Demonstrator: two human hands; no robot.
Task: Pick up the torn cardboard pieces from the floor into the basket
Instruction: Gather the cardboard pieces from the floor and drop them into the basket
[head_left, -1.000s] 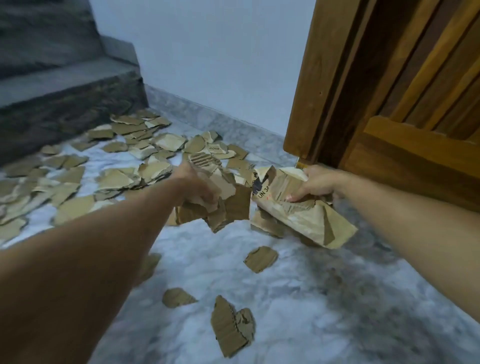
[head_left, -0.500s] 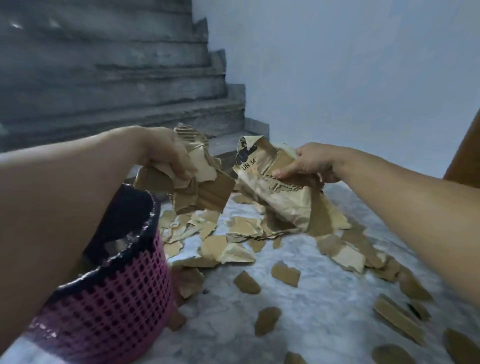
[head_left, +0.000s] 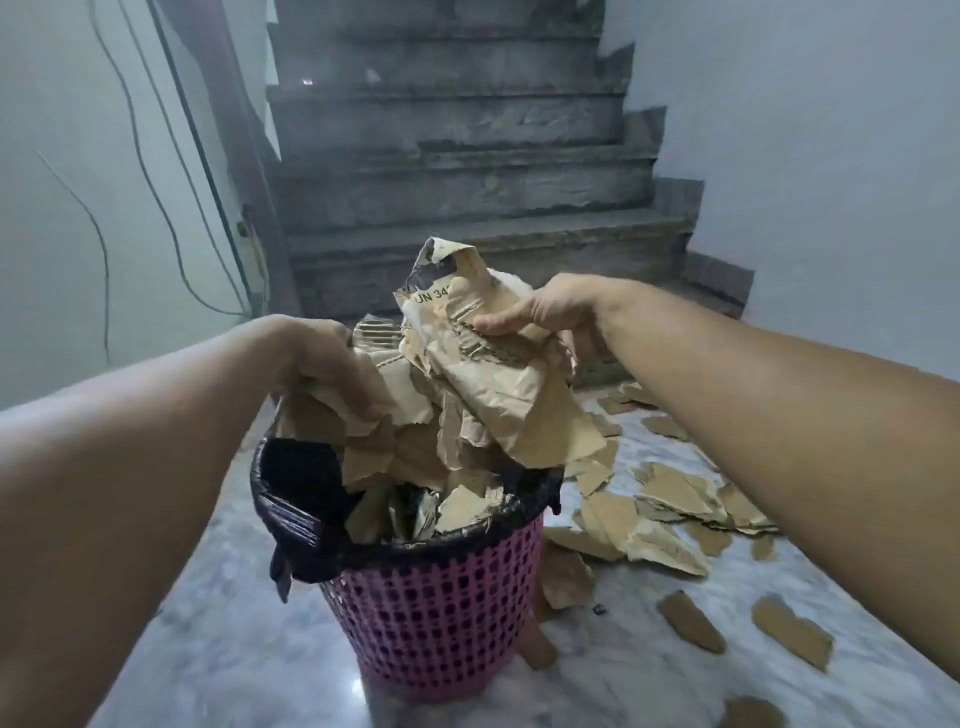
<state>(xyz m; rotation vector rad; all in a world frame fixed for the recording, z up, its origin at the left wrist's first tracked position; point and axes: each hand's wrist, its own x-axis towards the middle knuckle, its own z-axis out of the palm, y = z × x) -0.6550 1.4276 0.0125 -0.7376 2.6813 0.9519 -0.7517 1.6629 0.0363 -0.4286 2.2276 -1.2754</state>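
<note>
A pink lattice basket (head_left: 436, 613) lined with a black bag stands on the marble floor in front of me, with cardboard pieces inside. My left hand (head_left: 332, 364) grips a bunch of torn cardboard pieces (head_left: 379, 441) right above the basket's mouth. My right hand (head_left: 540, 312) holds a large crumpled printed cardboard piece (head_left: 498, 374) over the basket's far side. Several more torn pieces (head_left: 670, 504) lie scattered on the floor to the right.
A grey stone staircase (head_left: 457, 171) rises straight behind the basket. White walls stand on both sides, the left one (head_left: 78, 182) with loose wires hanging down it. The floor (head_left: 649, 675) is pale marble.
Both hands have carried their cardboard from the floor pile to just above the basket. The view has swung left, so the basket is now centred and the wooden door is out of sight.
</note>
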